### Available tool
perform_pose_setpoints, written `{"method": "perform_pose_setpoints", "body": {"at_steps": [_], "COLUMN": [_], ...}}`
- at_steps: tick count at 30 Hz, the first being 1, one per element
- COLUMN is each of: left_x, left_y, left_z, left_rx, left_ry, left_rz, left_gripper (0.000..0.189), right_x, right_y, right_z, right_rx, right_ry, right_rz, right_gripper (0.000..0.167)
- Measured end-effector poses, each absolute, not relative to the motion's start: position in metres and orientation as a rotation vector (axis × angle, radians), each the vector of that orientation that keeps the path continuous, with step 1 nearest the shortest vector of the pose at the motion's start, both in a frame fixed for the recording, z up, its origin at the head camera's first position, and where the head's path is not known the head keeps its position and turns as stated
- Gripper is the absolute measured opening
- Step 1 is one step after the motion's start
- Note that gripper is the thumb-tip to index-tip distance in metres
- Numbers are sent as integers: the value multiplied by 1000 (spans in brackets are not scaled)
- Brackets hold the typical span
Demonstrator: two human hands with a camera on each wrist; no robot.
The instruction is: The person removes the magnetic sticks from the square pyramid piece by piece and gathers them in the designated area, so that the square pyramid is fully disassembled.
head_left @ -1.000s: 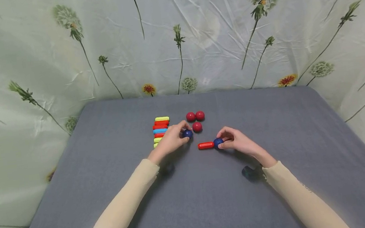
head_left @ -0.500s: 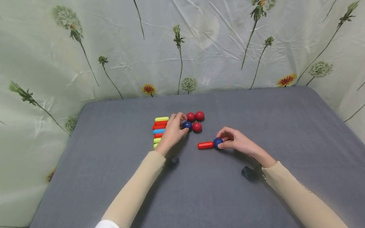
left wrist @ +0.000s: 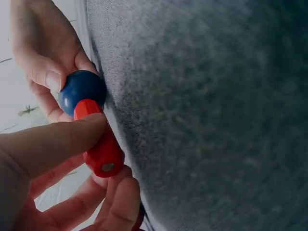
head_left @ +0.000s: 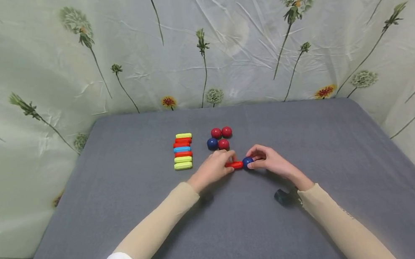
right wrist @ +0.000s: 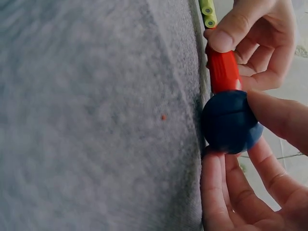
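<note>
Between thumb and fingers, my left hand point(head_left: 214, 167) pinches a red rod point(head_left: 237, 165) lying on the grey cloth. The left wrist view shows a small metallic disc in the near end of the red rod point(left wrist: 107, 154). At its far end the rod meets a dark blue ball point(head_left: 247, 162). My right hand point(head_left: 270, 161) grips that ball with thumb and fingertips; in the right wrist view the blue ball point(right wrist: 228, 122) has a thin seam line. Just beyond my left hand sit a second blue ball point(head_left: 212, 143) and a red ball point(head_left: 223, 144).
Two more red balls point(head_left: 221, 132) stand behind the nearer pair. To the left, a column of yellow, red and blue rods point(head_left: 182, 151) lies side by side. Grey cloth point(head_left: 219, 238) covers the table, with a flowered curtain point(head_left: 243, 37) behind it.
My left hand set the second blue ball beside the red balls, let it go, and came toward me and right to take the red rod. My right hand stays on its blue ball.
</note>
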State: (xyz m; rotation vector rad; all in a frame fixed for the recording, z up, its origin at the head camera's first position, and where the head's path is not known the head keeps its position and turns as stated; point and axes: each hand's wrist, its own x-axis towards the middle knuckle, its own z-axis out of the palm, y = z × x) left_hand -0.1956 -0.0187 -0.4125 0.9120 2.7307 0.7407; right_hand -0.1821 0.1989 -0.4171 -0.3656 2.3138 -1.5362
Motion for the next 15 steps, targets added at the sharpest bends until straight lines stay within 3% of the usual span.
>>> {"method": "perform_pose_setpoints", "body": {"at_steps": [8,15], "left_x": [-192,-187], "left_y": [-31,-77], "left_z": [-403,-395], "left_rx": [869,914], "left_ry": [2791,2774], "left_rz": [748,908], "left_gripper": [23,16], "right_x": [-183,-190], "right_y": [192,185], "right_z": [-416,-418], "right_rx": [-360,-333], "right_ry": [2345,2376], "right_rz": [-1537,-1593], "right_gripper": [29,31]}}
